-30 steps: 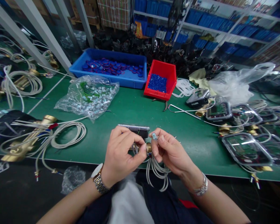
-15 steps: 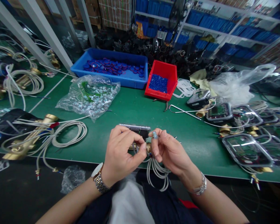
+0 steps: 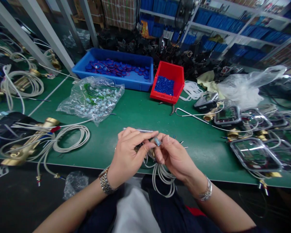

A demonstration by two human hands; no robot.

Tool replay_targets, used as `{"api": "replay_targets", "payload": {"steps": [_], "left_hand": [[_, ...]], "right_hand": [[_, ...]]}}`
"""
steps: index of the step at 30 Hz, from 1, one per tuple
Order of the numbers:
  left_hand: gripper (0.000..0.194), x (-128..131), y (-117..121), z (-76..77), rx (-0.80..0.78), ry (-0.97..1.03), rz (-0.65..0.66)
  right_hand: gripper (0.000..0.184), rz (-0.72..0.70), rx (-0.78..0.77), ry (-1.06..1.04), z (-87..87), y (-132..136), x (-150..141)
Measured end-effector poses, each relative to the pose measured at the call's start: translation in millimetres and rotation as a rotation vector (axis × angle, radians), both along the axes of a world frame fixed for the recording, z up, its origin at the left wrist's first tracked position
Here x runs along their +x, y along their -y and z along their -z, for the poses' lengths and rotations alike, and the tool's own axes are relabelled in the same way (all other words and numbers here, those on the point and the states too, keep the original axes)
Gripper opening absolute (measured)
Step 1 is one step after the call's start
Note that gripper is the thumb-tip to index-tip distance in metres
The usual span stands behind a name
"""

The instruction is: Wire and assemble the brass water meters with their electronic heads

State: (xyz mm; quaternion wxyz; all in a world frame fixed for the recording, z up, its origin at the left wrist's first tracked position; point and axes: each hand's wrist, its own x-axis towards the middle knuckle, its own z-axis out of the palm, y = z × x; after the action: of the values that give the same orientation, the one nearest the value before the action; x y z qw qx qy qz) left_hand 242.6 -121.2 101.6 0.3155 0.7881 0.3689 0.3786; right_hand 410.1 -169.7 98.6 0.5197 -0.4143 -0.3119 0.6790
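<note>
In the head view, the left hand (image 3: 128,152) and the right hand (image 3: 174,157) are meeting just above the near edge of the green worktop (image 3: 135,113), both grips closing together on a small pale-blue part (image 3: 157,141) pinched between their fingertips. A bundle of grey cable (image 3: 162,174) is hanging below the hands, over the lap. Farther back, a red bin (image 3: 177,72) is sitting just beside a blue tray (image 3: 138,84), with a clear bag of parts (image 3: 92,98) in front of the tray.

Bench top (image 3: 140,113): green.
Far-edge tray (image 3: 135,82): blue.
Small bin (image 3: 177,79): red.
Held cable (image 3: 163,176): pale grey.
</note>
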Motion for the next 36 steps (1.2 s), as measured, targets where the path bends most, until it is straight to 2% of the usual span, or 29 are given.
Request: {"api": "replay_targets", "payload": {"steps": [4, 13, 19, 24, 27, 30, 31, 34, 36], "left_hand": [[0.014, 2.5, -3.0, -4.3, -0.011, -0.018, -0.001], [0.012, 3.5, -3.2, -2.4, -0.013, -0.040, -0.024], [0.010, 2.4, -1.8, -4.3, 0.027, -0.039, -0.044], [0.008, 2.5, -1.7, -4.9, 0.012, -0.050, -0.052], [0.010, 2.9, -1.4, -3.5, 0.021, -0.048, -0.051], [0.025, 2.1, -0.8, -1.3, 0.016, 0.001, -0.113], [0.024, 1.5, -0.4, -0.6, 0.017, 0.027, -0.140], [0.005, -1.1, 2.0, 0.0, 0.046, 0.079, -0.177], [0.004, -2.2, 4.6, -0.9, 0.041, 0.078, -0.166]], "right_hand": [[0.043, -0.016, 0.022, 0.055, 1.5, 0.0, 1.5], [0.027, -0.050, 0.150, 0.353, -2.9, 12.1, 9.2], [0.026, -0.005, 0.255, 0.644, -5.3, 14.4, 7.6], [0.023, 0.072, 0.459, 0.938, -7.4, 13.7, 8.1], [0.027, 0.063, 0.401, 0.850, -8.0, 12.7, 9.5], [0.027, 0.078, 0.307, 0.683, -8.8, 11.2, 11.5], [0.026, 0.089, 0.291, 0.648, -8.9, 10.7, 12.2], [0.024, 0.112, 0.286, 0.631, -8.5, 10.0, 13.9], [0.023, 0.114, 0.304, 0.662, -7.2, 10.1, 14.4]]}}
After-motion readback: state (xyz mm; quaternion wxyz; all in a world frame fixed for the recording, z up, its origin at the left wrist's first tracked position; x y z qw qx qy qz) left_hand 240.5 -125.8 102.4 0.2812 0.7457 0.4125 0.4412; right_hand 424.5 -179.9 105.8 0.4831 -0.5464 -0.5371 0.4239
